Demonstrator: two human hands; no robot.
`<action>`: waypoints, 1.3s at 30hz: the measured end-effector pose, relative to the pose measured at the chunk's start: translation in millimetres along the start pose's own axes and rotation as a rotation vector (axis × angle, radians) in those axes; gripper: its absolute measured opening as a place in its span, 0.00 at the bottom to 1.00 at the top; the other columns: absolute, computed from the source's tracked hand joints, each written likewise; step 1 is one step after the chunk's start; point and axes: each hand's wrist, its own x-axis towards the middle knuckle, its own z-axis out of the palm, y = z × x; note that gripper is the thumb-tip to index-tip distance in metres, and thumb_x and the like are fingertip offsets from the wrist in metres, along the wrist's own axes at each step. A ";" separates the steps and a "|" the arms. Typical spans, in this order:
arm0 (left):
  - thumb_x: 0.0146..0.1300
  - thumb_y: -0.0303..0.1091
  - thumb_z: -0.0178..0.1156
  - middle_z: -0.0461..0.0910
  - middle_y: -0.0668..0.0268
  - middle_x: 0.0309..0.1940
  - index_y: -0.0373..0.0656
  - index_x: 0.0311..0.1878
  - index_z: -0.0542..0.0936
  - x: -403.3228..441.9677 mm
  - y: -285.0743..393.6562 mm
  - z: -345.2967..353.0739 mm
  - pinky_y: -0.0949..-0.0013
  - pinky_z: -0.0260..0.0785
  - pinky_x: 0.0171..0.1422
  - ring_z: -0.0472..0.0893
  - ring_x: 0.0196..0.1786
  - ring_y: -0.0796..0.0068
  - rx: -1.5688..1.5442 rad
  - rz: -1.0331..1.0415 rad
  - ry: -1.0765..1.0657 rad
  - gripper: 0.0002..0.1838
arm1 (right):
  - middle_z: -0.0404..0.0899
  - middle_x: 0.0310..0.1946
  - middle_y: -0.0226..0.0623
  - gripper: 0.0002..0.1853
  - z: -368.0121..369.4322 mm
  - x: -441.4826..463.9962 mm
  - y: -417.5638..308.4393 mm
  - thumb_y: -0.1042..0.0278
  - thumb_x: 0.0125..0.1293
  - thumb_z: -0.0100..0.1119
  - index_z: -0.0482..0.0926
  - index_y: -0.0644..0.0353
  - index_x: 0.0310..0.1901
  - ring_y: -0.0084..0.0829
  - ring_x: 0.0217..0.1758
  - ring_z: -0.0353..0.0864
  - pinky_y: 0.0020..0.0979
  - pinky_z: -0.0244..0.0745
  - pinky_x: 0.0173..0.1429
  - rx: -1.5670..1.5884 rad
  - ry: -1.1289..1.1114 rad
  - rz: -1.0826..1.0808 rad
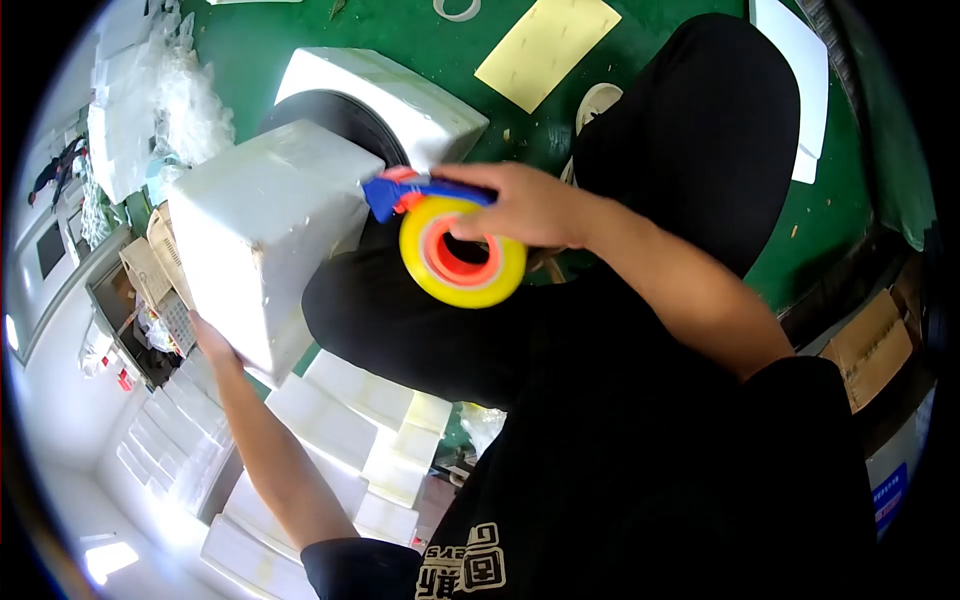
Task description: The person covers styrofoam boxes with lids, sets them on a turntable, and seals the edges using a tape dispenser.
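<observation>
My right hand (530, 205) is closed on a blue and red tape dispenser (435, 188) that carries a large roll of yellow tape (418, 262) on an orange-red core. The dispenser's head is close to the edge of a white foam box (265, 200). My left hand (215, 345) grips the lower side of that box, and some of its fingers are hidden behind it. The box is tilted and sits against a round black disc (345, 115). Behind the disc lies another white foam block or box (385, 95).
A yellow sheet (548, 50) and a white ring (457, 8) lie on the green floor (400, 25). Several white foam boxes (340, 400) are stacked at lower left. Clear plastic bags (185, 95) are piled at upper left. A cardboard box (870, 350) stands at right.
</observation>
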 end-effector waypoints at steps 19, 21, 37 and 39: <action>0.77 0.60 0.49 0.76 0.58 0.56 0.35 0.66 0.69 -99.7 -45.3 7.4 0.60 0.69 0.64 0.77 0.58 0.64 -0.182 0.212 -0.100 0.34 | 0.82 0.59 0.45 0.42 15.1 35.9 17.4 0.55 0.57 0.72 0.70 0.59 0.73 0.34 0.59 0.82 0.28 0.72 0.65 0.062 0.012 -0.124; 0.77 0.60 0.48 0.76 0.58 0.57 0.35 0.66 0.69 -104.8 -44.4 5.4 0.60 0.69 0.64 0.77 0.58 0.64 -0.170 0.185 -0.111 0.34 | 0.82 0.57 0.45 0.40 22.2 32.7 20.4 0.56 0.60 0.70 0.69 0.60 0.73 0.33 0.57 0.83 0.28 0.74 0.62 0.046 0.010 -0.120; 0.78 0.62 0.43 0.72 0.54 0.67 0.33 0.74 0.64 -133.3 -30.1 24.5 0.58 0.67 0.70 0.75 0.66 0.56 -0.147 0.104 -0.039 0.40 | 0.85 0.53 0.46 0.30 53.2 96.1 -7.7 0.50 0.56 0.70 0.82 0.52 0.60 0.45 0.54 0.84 0.40 0.78 0.57 -0.571 -0.304 -0.164; 0.77 0.63 0.43 0.73 0.54 0.67 0.32 0.74 0.65 -134.0 -28.8 26.2 0.58 0.68 0.70 0.76 0.65 0.57 -0.127 0.109 -0.015 0.41 | 0.86 0.51 0.44 0.28 48.3 114.5 -22.3 0.55 0.56 0.70 0.83 0.51 0.60 0.42 0.51 0.86 0.37 0.79 0.54 -0.719 -0.384 -0.169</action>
